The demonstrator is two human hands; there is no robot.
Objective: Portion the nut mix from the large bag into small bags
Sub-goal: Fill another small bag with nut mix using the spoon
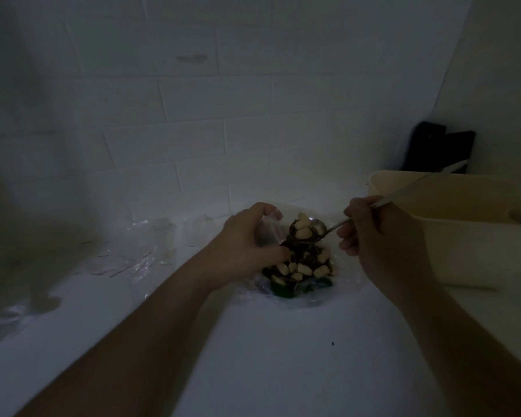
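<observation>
We see the left hand (247, 236) curled round a small bag (269, 233) of clear, thin plastic, thumb and fingers pinching its mouth, directly above the large bag (298, 284). The right hand (370, 233) grips the slim metal handle of a spoon (309, 231) between bent fingers; the handle runs up and away to the right. The spoon's shiny oval bowl sits level at the small bag's mouth, just above the large bag, heaped with pale, rounded nuts (301, 227).

The large bag lies flat and open beneath both hands, a crinkled transparent film holding a loose mound of mix: pale lumpy pieces, dark flakes and green bits. Left of it we note further crumpled clear plastic (139, 251) on the smooth white counter (268, 356). Right of it stands a cream rectangular tub (463, 236) with rounded corners. Behind the tub a dark object (439, 149) leans in the corner; the light is too dim to identify it. Matte white tiles (193, 100) form the wall behind.
</observation>
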